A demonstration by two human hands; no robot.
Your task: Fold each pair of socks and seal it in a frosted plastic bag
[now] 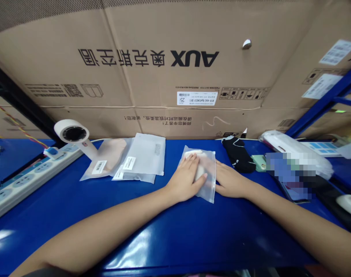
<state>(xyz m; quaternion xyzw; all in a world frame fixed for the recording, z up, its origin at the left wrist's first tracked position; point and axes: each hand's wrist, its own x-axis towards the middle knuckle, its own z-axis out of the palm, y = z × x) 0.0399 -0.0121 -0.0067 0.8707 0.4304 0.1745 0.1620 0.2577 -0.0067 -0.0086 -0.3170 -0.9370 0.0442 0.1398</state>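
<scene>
A frosted clear zip bag (207,189) with something whitish inside lies on the blue table (163,227), in front of me. My left hand (187,179) rests on top of the bag, fingers spread and pointing away. My right hand (228,181) is at the bag's right edge; its fingertips are inside or under the translucent bag, and I cannot tell which. The thumb and index side of the right hand look apart. To the left lie a flat frosted bag (149,154) with a white label and a bag holding a pale pink item (113,150).
A large cardboard box (158,84) stands across the back. At left are a white power strip (34,173) and a white handheld fan (73,132). Black socks (238,154), a green item (259,163), a phone-like object (290,188) and a plastic-wrapped pack (296,154) lie at right.
</scene>
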